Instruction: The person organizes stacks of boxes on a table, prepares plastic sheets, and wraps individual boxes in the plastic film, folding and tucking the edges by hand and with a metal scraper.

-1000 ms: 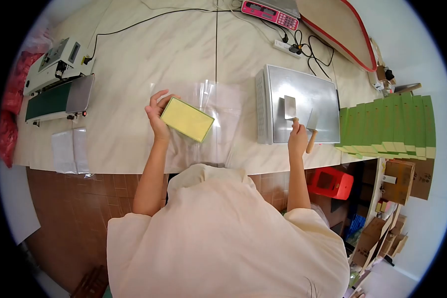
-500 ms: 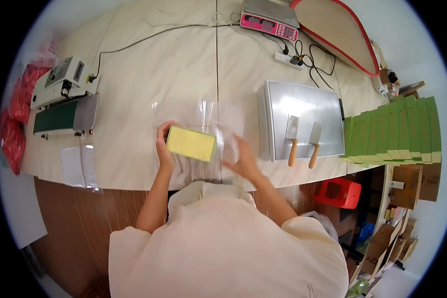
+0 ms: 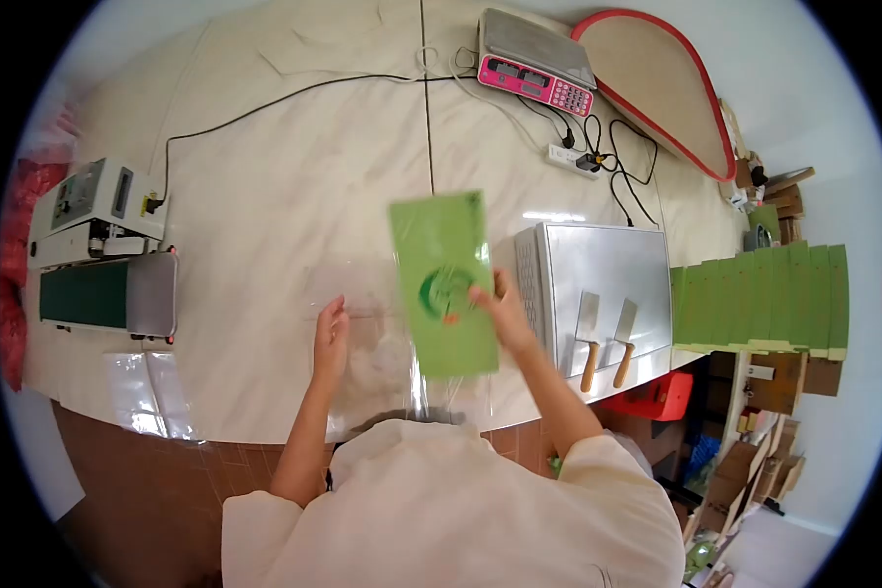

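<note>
My right hand (image 3: 505, 316) grips the right edge of a green box (image 3: 443, 240), thumb on its printed face. The box is held upright over the front of the table, with a round dark-green mark and a small orange spot on it. Glare on its surface suggests clear film, but I cannot tell whether it is wrapped. To its left my left hand (image 3: 330, 338) is apart from the box, fingers stretched out and holding nothing. Clear plastic film (image 3: 358, 284) lies on the table beneath and between the hands.
A grey metal-topped case (image 3: 608, 260) carries two wooden-handled blades (image 3: 586, 338). Green boxes (image 3: 764, 299) stand in a row at right. A belt machine (image 3: 98, 294) and clear bags (image 3: 149, 392) lie left; a pink-fronted scale (image 3: 534, 83) and power strip (image 3: 570, 160) are at the back.
The box has passed from my left hand to my right. Its green printed face shows instead of the yellow one, and it looks larger and more upright. The view has shifted slightly.
</note>
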`<move>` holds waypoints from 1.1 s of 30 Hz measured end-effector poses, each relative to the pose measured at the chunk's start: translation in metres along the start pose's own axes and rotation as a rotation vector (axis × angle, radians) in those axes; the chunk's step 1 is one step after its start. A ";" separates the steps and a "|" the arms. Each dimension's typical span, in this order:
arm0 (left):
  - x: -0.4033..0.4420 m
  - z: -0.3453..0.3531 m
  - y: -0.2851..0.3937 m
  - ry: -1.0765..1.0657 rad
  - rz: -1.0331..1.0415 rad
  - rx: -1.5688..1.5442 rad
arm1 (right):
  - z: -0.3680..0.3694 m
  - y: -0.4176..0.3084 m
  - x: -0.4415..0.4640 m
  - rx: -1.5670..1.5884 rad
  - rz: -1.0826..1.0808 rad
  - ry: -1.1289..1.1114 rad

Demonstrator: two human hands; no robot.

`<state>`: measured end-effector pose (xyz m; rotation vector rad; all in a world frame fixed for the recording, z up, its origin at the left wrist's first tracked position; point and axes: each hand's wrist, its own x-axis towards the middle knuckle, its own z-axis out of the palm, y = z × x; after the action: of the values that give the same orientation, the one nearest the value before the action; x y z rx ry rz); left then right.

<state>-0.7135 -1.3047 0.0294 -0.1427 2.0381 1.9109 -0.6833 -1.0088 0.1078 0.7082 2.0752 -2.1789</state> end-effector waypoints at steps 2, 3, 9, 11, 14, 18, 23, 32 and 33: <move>0.004 -0.005 -0.054 -0.020 -0.025 0.101 | -0.014 -0.028 0.054 -0.094 -0.034 0.174; 0.005 -0.009 -0.070 -0.037 -0.035 0.220 | -0.019 -0.047 0.079 -0.171 -0.041 0.265; 0.001 -0.023 -0.085 -0.087 0.088 0.289 | -0.059 -0.056 0.238 -0.991 -0.191 0.508; 0.002 -0.025 -0.090 -0.075 0.056 0.266 | -0.062 -0.047 0.269 -1.115 -0.045 0.518; -0.001 -0.026 -0.087 -0.056 0.050 0.232 | -0.079 -0.019 0.304 -1.203 -0.010 0.617; -0.005 -0.025 -0.084 -0.049 0.063 0.225 | -0.103 -0.031 0.330 -1.312 -0.014 0.557; -0.004 -0.023 -0.088 -0.076 0.132 0.317 | -0.123 -0.031 0.334 -1.363 -0.043 0.448; -0.023 -0.008 -0.065 -0.069 0.161 0.539 | -0.198 -0.098 0.142 -1.459 -0.829 0.660; -0.027 -0.004 -0.061 -0.054 0.111 0.531 | -0.226 -0.107 0.113 -1.454 -0.811 0.708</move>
<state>-0.6703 -1.3188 -0.0201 0.1534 2.4732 1.3449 -0.7557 -0.7511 0.1688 0.4143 3.7113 0.1963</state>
